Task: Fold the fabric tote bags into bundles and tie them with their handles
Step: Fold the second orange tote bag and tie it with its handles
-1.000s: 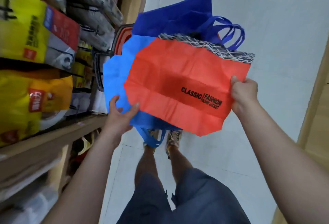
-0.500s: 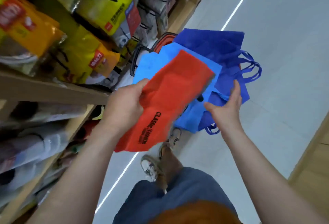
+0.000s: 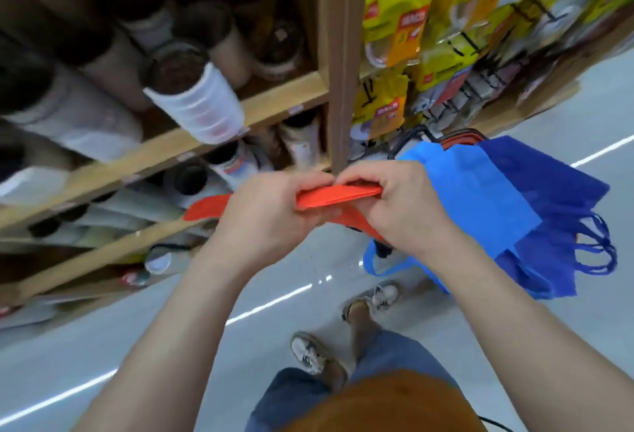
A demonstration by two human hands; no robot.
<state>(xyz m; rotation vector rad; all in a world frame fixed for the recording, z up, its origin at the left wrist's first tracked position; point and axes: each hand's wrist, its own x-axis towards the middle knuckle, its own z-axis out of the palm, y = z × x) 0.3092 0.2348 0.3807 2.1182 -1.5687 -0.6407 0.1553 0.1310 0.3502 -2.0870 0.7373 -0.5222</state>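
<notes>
Left hand (image 3: pixel 271 215), right hand (image 3: pixel 394 207) pinch red tote (image 3: pixel 331 197); packets (image 3: pixel 408 30) print blurred.

Red tote bag (image 3: pixel 338 195), folded flat

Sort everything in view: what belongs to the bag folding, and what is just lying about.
Job: folded red fabric tote bag, gripped by left hand and right hand; light blue fabric tote bag; dark blue fabric tote bags.
Lying about: wooden shelf; yellow printed packets; clear ribbed plastic jar.
</notes>
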